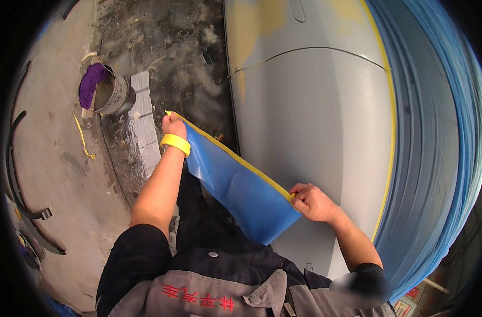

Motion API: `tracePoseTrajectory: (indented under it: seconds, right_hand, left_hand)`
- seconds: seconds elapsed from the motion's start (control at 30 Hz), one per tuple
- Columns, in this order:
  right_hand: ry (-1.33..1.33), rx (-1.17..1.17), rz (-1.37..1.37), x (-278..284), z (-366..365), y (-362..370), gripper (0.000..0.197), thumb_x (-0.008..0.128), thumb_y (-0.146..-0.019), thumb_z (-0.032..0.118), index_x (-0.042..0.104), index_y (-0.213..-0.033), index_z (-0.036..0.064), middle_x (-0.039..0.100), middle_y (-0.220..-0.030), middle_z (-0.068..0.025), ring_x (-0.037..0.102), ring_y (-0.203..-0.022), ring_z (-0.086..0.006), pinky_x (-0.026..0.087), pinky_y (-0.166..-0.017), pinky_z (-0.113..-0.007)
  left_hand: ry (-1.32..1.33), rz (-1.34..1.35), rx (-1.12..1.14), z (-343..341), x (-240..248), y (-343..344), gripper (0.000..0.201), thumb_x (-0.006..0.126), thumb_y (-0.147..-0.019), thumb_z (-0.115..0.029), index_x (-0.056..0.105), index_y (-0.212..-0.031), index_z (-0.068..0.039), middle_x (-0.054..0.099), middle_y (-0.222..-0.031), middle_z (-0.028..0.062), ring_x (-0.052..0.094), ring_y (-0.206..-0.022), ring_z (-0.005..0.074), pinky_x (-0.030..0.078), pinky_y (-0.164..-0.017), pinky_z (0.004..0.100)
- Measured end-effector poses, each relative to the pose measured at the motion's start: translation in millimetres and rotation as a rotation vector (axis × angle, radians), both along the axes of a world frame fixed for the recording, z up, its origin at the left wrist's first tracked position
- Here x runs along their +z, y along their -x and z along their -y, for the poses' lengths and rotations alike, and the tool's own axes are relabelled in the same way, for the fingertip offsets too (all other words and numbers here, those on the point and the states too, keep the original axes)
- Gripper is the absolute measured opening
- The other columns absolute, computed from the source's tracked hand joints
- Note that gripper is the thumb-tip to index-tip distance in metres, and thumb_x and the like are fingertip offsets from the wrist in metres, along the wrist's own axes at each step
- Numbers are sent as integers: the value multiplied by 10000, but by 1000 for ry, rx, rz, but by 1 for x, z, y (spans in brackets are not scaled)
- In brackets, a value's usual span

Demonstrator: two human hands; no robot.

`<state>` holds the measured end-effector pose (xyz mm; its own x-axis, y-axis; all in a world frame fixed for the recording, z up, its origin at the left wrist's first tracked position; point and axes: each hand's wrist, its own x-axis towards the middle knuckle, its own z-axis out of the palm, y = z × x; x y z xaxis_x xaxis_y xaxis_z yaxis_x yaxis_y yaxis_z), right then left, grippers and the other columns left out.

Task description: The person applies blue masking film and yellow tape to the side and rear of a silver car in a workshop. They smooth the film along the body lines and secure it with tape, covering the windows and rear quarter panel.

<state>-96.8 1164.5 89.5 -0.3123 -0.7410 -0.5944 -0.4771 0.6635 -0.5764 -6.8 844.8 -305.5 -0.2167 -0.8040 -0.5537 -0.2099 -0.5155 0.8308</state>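
A sheet of blue masking film [241, 195] with a yellow tape edge is stretched between my hands. My left hand [174, 126] is closed on the upper left end of the taped edge, and a roll of yellow tape [175, 143] sits round that wrist. At the other end, my right hand [313, 203] pinches the tape edge in front of the car panel [299, 116]. The film hangs down toward my body. Grey primer covers most of the panel, with yellowish patches near the top.
Blue plastic sheeting [426, 105], bordered by yellow tape, covers the car to the right. On the wet floor at left stands a bucket [114, 95] with a purple cloth [92, 84] over its rim. Long black trim strips [16, 174] lie farther left.
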Motion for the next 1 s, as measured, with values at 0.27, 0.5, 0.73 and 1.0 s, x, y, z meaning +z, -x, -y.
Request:
tracePoseTrajectory:
  seconds: [0.27,0.5,0.73,1.0]
  right_hand:
    - [-435,-291,423,-93,60,52,333,625,-915,221,673,-776,-78,730,-955,-145,630,-765,-172,516,-708,-324]
    - [-456,-185,685,-153,19,-33,620,760,-846,622,790,-965,14,707,-1181,-164,680,-1017,-282,549,-881,-385]
    - [-248,-161,361,-187,-18,-57,610,855,-789,524,751,-982,-45,616,-1327,-177,668,-1068,-340,550,-911,-392]
    - [-323,-115,-30,-84,22,16,364,916,-736,207,621,-681,2,660,-1116,-187,703,-884,-290,588,-753,-366]
  left_hand:
    - [19,492,-188,-47,-120,-19,293,557,-1038,-251,619,-953,23,682,-868,191,607,-785,333,486,-791,436]
    - [-24,640,-211,-63,-184,-69,279,496,-1030,-233,631,-1060,9,694,-991,292,655,-987,485,492,-841,506]
    - [-81,855,-318,-61,-207,-97,299,460,-1063,-272,603,-1060,-10,694,-939,292,654,-912,492,502,-805,514]
    - [-64,746,-283,-93,-259,-74,174,548,-996,-171,641,-1055,-36,725,-980,243,704,-932,391,523,-824,469]
